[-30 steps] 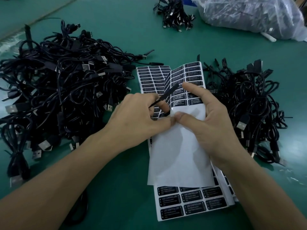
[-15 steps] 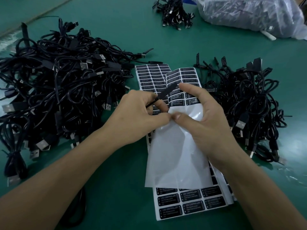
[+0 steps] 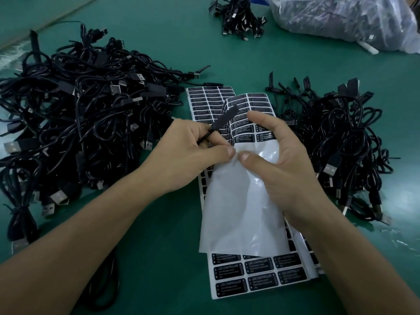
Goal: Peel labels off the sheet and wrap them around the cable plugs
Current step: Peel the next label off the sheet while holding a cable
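Left hand (image 3: 181, 155) pinches a cable plug (image 3: 225, 118) slanting up-right over the sheet (image 3: 245, 212), which the right hand (image 3: 284, 160) grips curled. Next labels (image 3: 243, 137) sit just past where the hands meet, nearer the left one imo.

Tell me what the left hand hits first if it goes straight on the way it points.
The lifted label sheet: the left hand, holding a cable plug, points right and its thumb seems at the sheet's edge. Just past it, depth unclear, sits the thumb of the right hand.
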